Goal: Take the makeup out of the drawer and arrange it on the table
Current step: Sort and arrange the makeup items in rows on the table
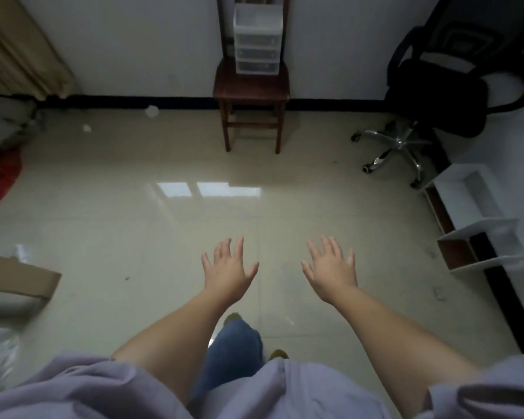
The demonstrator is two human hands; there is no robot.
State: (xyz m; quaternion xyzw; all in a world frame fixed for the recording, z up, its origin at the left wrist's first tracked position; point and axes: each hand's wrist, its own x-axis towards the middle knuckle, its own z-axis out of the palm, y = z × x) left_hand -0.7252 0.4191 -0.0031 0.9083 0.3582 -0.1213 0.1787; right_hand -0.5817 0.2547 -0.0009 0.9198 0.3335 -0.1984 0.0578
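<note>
Both hands are empty: the left hand and the right hand are held out palm-down with fingers spread, grasping nothing, over bare tiled floor. The drawer unit, a small translucent plastic stack of three drawers, stands well apart from them on the seat of a wooden chair, toward the seat's back edge and against the white wall. All three drawers look closed; dark shapes show faintly through the fronts, but the makeup itself cannot be made out. No table is clearly in view; an office chair stands to the right and a white shelf lies along the right wall. Judging by its thin plastic, the unit is probably light and may slide on the smooth seat when a drawer is pulled, so one hand would best steady the top while the other takes the drawer front at its middle. The contents are likely small, hard, smooth and prone to roll, so a fingertip pinch on each would suit.
</note>
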